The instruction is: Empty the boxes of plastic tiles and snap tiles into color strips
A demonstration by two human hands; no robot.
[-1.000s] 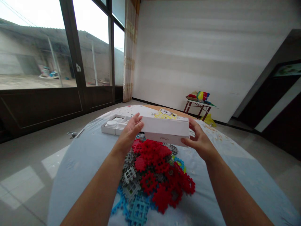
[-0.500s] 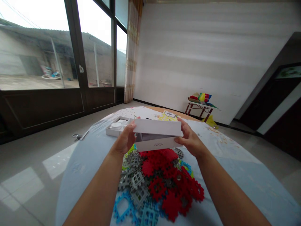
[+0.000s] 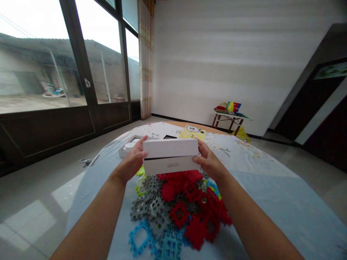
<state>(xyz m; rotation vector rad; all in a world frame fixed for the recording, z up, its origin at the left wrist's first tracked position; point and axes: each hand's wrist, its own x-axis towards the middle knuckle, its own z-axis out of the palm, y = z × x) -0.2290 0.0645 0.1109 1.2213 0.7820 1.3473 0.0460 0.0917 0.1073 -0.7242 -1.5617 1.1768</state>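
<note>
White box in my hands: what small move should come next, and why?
Probably press the lid gently down onto the base: a thin dark gap shows between them, and your left hand and right hand hold opposite ends.

Item, white box (image 3: 170, 155): the gap I saw gaping between lid (image 3: 170, 147) and base (image 3: 170, 166) has narrowed to a thin dark slit.

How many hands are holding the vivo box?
2. The left hand grips the left end of the white vivo box, and the right hand grips its right end. Some fingers are partly hidden behind the box.
</note>
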